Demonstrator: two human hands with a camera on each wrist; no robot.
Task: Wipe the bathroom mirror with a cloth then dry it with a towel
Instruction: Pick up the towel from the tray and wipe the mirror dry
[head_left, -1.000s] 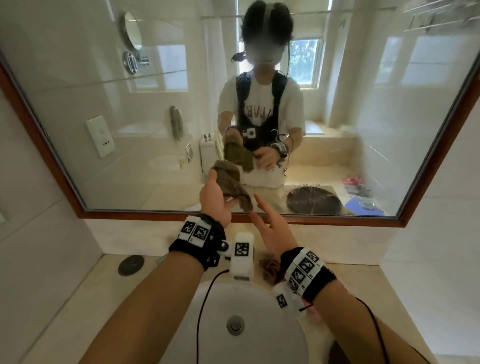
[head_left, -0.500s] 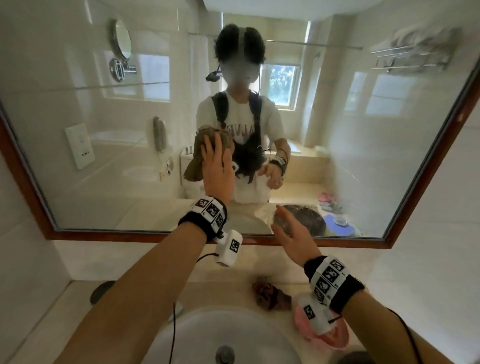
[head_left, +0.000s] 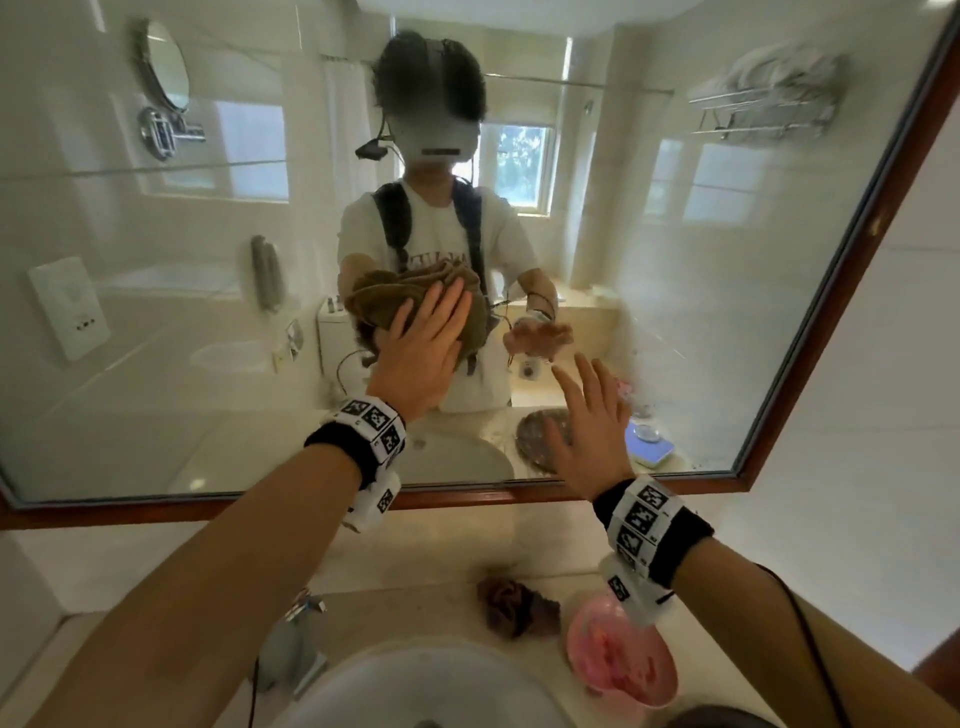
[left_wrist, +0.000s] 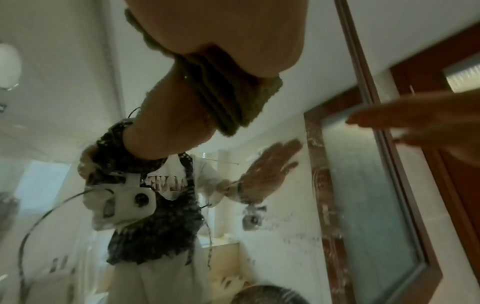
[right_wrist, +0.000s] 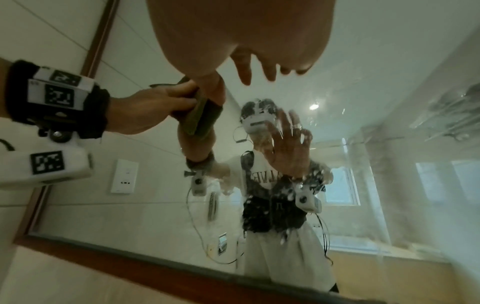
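Left hand (head_left: 423, 349) is pressing the olive-brown cloth (head_left: 415, 291) flat against the mirror (head_left: 701, 291), roughly mid-glass. Fingers are lying straight over the cloth, palm pushing it onto the surface; the cloth is bunching out above and to the left of the fingers. In the left wrist view the cloth's folded edge (left_wrist: 241, 102) is sitting sandwiched between palm and glass.

Right hand (head_left: 589, 423) is hovering just right of and below the left one, fingers spread and straight, gripping nothing. Can't tell whether the fingertips are touching the glass; the right wrist view is showing the hand (right_wrist: 241, 33) close to its reflection.

Mirror has a brown wooden frame (head_left: 852, 291). The right part of the glass is looking smeared and speckled in both wrist views.

Near side, on the counter (head_left: 415, 597): a crumpled dark brown rag (head_left: 514, 605) is lying behind the white basin (head_left: 431, 686), just left of a pink bowl (head_left: 621, 660). A chrome tap (head_left: 293, 649) is standing at the basin's left. Can't tell if the brown rag is the drying towel.

Both wrists are wearing black bands with white marker tags (head_left: 371, 428), and a small white camera is hanging under each.
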